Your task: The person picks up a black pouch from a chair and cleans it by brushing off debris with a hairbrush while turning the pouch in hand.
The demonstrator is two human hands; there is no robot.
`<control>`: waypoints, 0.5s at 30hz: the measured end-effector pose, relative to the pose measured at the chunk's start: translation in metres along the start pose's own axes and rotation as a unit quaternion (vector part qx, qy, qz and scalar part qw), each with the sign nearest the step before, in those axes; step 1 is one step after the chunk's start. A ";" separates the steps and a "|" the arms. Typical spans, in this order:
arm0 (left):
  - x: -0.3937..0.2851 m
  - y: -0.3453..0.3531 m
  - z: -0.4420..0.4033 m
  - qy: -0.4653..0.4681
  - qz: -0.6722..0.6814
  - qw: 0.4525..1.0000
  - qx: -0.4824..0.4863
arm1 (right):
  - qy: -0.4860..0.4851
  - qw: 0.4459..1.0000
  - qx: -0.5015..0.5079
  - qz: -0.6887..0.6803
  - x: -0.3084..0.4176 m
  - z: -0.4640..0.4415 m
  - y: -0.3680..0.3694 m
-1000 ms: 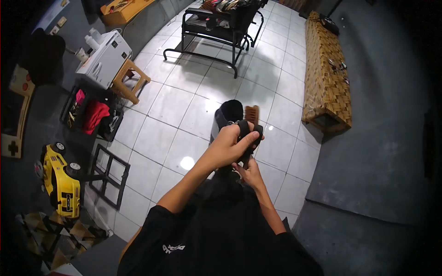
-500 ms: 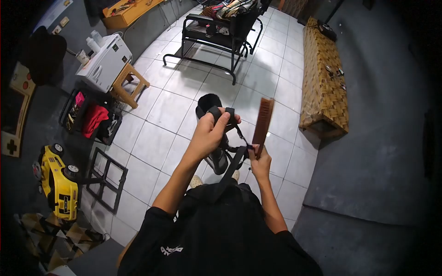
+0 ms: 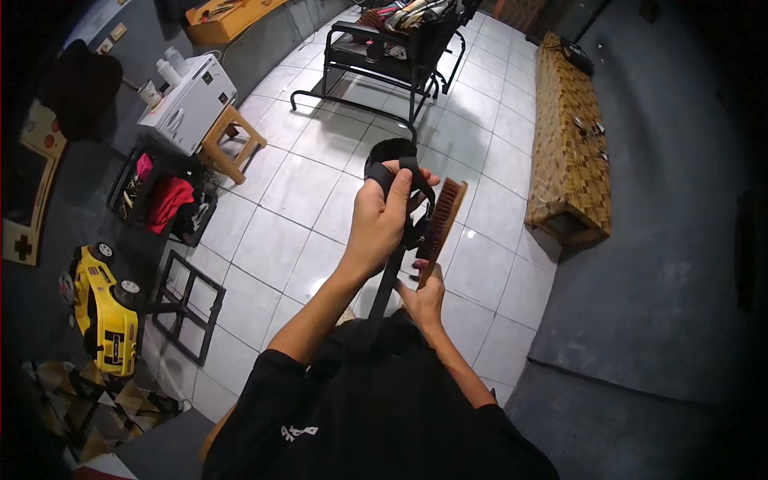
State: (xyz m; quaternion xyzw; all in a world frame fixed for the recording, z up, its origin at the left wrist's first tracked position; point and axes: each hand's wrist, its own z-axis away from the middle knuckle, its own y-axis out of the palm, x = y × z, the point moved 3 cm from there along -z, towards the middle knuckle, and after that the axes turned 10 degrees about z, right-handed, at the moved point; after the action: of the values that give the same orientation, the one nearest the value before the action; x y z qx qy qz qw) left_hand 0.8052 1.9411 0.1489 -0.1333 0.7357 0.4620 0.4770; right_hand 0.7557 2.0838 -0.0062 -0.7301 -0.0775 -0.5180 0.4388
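Observation:
My left hand (image 3: 380, 220) is closed on black straps (image 3: 416, 164), with a loop of them above the fingers and more hanging at the right. A dark rounded item (image 3: 390, 150) shows just past the fingertips, mostly hidden. Lower and to the right, my right hand (image 3: 424, 298) grips the lower end of a wooden brush (image 3: 450, 216). The brush slants up to the right, its dark reddish bristles facing left toward the straps. A long black strap (image 3: 386, 288) runs down from between the hands to my black shirt.
Ahead on the tiled floor (image 3: 320, 192) stands a black metal chair (image 3: 376, 60) with cloths on it. A woven bench (image 3: 568, 144) is at the right. At the left are a white cabinet (image 3: 190, 104), a wooden stool (image 3: 228, 144), a black frame (image 3: 188, 308) and a yellow toy car (image 3: 104, 312).
Since the last earlier frame, my left hand has moved up and right with the straps. My right hand has shifted down and left, and the brush now tilts with its bristles beside the straps.

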 end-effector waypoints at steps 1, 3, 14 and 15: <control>-0.001 0.002 0.001 0.008 0.000 1.000 0.002 | 0.056 0.996 0.047 -0.059 -0.010 0.002 0.009; -0.004 0.006 0.002 0.026 -0.010 1.000 0.005 | 0.139 0.958 0.100 -0.231 -0.015 0.007 0.019; -0.018 0.000 -0.013 0.081 -0.035 0.996 0.006 | 0.242 0.819 0.190 -0.484 -0.007 0.009 0.008; -0.019 0.002 -0.013 0.093 -0.017 0.995 -0.006 | 0.230 0.829 0.205 -0.468 -0.005 0.012 0.007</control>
State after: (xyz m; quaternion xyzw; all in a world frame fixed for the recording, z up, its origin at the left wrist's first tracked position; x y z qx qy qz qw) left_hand 0.8056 1.9270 0.1676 -0.1909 0.7719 0.4434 0.4136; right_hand 0.7658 2.0903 -0.0153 -0.3597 -0.4110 -0.7863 0.2888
